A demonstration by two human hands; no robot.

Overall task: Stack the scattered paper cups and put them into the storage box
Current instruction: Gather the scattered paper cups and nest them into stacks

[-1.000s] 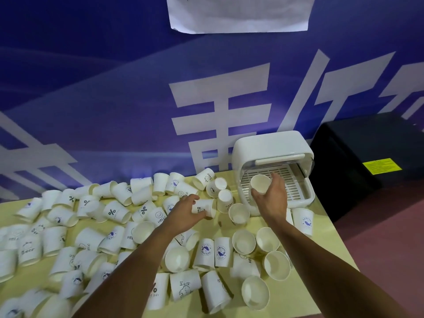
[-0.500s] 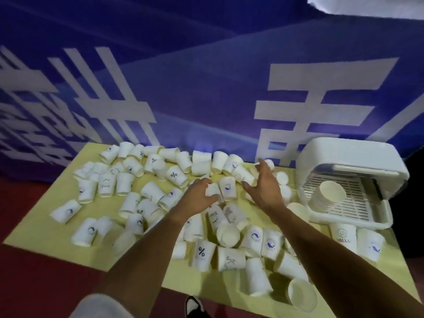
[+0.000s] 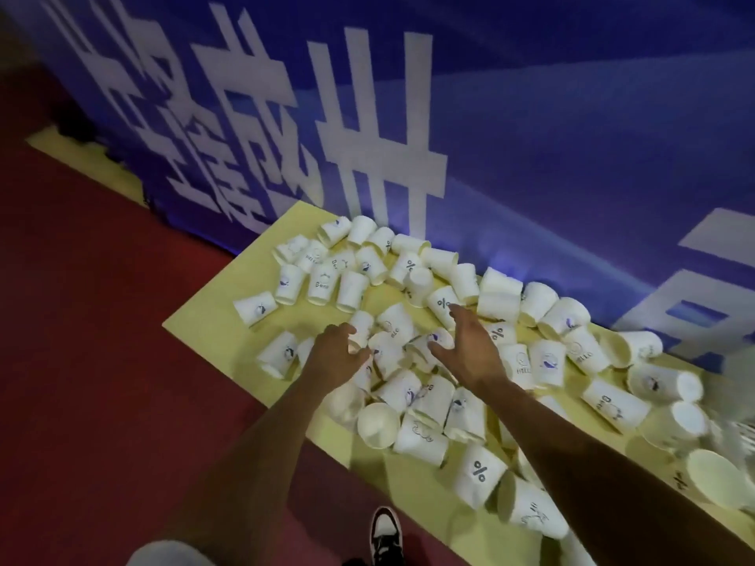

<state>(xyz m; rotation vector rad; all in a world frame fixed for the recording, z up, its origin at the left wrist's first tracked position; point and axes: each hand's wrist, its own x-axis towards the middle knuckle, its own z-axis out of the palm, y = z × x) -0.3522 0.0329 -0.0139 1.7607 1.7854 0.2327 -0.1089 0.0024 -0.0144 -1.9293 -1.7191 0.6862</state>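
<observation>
- The banner (image 3: pixel 531 136), blue with big white characters, fills the back and stands along the table's far edge.
- The floor (image 3: pixel 102 361) is red and lies to the left of and below the table.
- The table (image 3: pixel 204 320) is yellow and runs from the left corner away to the right.
- The cups (image 3: pixel 543 361), white paper with small prints, are strewn over most of the table. Nearly all lie on their sides and point every way, and a few stand upright. The box is not in view, so none can be judged stowed from here.
- The right hand (image 3: pixel 470 349) hovers over the middle of the heap. Its fingers are spread, straight and grasp nothing.
- The left hand (image 3: pixel 333 357), just to its left, has its fingers curled round the held cup (image 3: pixel 361 326), which sticks out away from the person.
- The % cup (image 3: pixel 443 304) lies on its side just beyond the right index fingertip. Its long axis seems to run roughly along the reach, and it is nearer the right hand than the left, so the free right hand looks best placed to take it.
- A shoe (image 3: pixel 386 533) shows at the bottom edge.
</observation>
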